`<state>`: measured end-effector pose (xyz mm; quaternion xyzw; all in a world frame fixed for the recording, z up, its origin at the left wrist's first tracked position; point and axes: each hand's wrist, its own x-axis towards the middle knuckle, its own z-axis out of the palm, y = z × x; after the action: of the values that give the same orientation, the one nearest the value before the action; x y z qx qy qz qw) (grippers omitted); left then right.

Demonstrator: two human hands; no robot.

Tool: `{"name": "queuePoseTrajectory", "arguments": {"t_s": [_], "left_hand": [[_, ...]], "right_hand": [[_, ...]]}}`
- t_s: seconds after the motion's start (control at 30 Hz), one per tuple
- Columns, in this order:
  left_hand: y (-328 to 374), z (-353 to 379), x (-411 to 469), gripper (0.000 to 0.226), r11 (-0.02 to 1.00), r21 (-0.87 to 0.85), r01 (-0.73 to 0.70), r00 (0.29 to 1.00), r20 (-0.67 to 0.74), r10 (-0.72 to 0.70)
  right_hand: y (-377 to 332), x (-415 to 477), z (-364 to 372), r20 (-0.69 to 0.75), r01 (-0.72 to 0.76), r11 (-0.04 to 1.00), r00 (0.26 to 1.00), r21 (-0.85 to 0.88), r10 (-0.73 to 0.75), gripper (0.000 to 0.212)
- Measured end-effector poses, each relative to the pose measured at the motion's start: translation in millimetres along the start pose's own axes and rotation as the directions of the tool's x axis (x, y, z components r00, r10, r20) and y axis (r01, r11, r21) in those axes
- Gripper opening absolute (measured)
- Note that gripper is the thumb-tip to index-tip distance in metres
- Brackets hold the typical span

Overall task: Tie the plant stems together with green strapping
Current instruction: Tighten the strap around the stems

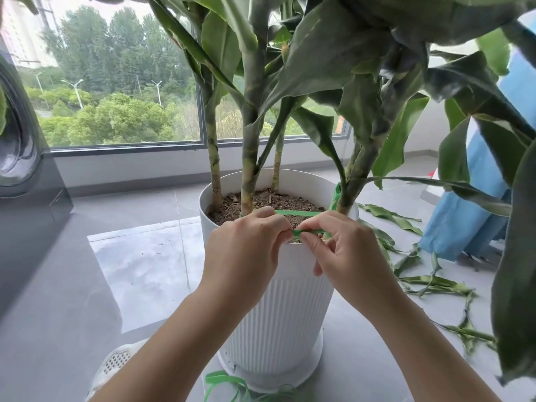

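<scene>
Strapping of flat green plastic (pixel 298 213) already runs in a loop low around the pale, banded plant stems (pixel 248 184), just beyond the knuckles of both hands and close above the brown soil. Its two ends meet in front, over the near rim of the tall white ribbed plastic pot (pixel 278 309). The left hand (pixel 246 245) is pinched shut on one end, and the right hand (pixel 345 248), touching it fingertip to fingertip, is pinched shut on the other; the short green piece (pixel 309 232) between them looks folded or crossed, though whether a knot has begun I cannot tell. So the wrapping seems done, at least around the nearer stems; the stem to the far right of the right hand (pixel 348 195) appears caught in the band too. What is left, I judge, is drawing the loop snug and knotting it. Spare coils of green strapping (pixel 223 384) lie on the grey tiled floor beneath the forearms, uncut.
</scene>
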<state>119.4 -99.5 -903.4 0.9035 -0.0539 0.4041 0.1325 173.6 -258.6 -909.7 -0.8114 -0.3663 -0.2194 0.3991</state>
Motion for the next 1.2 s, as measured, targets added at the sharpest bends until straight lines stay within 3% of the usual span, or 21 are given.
{"name": "queuePoseTrajectory", "arguments": {"t_s": [0.17, 0.3, 0.4, 0.5, 0.57, 0.73, 0.87, 1.0, 1.07, 1.13, 1.2], "left_hand": [[-2, 5, -2, 0.019, 1.000, -0.007, -0.005, 1.000, -0.005, 0.005], [-11, -6, -8, 0.021, 0.992, -0.085, -0.089, 0.996, -0.011, 0.088], [-21, -20, -19, 0.017, 0.990, -0.095, -0.107, 0.992, -0.080, 0.100], [-34, -28, -26, 0.017, 0.994, -0.103, -0.037, 0.991, -0.135, 0.022], [-47, -27, -25, 0.025, 0.997, -0.074, -0.016, 0.996, -0.090, 0.010], [-81, -22, -24, 0.046, 0.999, 0.029, -0.013, 0.981, 0.195, 0.007], [-94, -23, -19, 0.048, 0.996, 0.036, -0.076, 0.964, 0.259, 0.064], [-99, -18, -8, 0.066, 0.999, 0.016, -0.028, 0.923, 0.384, 0.020], [-97, -15, -5, 0.059, 1.000, 0.025, 0.005, 0.902, 0.432, -0.015], [-93, -13, -5, 0.038, 0.999, 0.027, 0.029, 0.911, 0.412, -0.038], [-89, -12, -8, 0.031, 0.999, 0.038, 0.037, 0.924, 0.378, -0.049]], "right_hand": [[-3, 1, 2, -0.035, 0.008, 1.000, 0.999, -0.011, -0.008, 0.007], [-6, -1, 4, -0.067, -0.006, 1.000, 0.998, 0.024, 0.008, 0.010], [-12, -10, 5, -0.151, 0.014, 0.998, 0.988, -0.064, -0.024, 0.030], [-22, -20, 10, -0.272, 0.026, 0.984, 0.959, -0.175, -0.074, 0.024], [-30, -25, 16, -0.281, 0.035, 0.953, 0.952, -0.300, -0.123, 0.021], [-42, -28, 35, -0.147, 0.024, 0.862, 0.983, -0.507, -0.114, 0.034], [-44, -26, 48, -0.121, -0.031, 0.846, 0.992, -0.532, -0.040, 0.028], [-49, -17, 64, -0.136, -0.110, 0.849, 0.990, -0.517, 0.045, 0.025], [-50, -13, 71, -0.129, -0.150, 0.834, 0.987, -0.531, 0.095, 0.028], [-51, -9, 75, -0.116, -0.183, 0.809, 0.983, -0.559, 0.142, 0.032], [-51, -8, 76, -0.111, -0.200, 0.798, 0.980, -0.569, 0.166, 0.034]]}}
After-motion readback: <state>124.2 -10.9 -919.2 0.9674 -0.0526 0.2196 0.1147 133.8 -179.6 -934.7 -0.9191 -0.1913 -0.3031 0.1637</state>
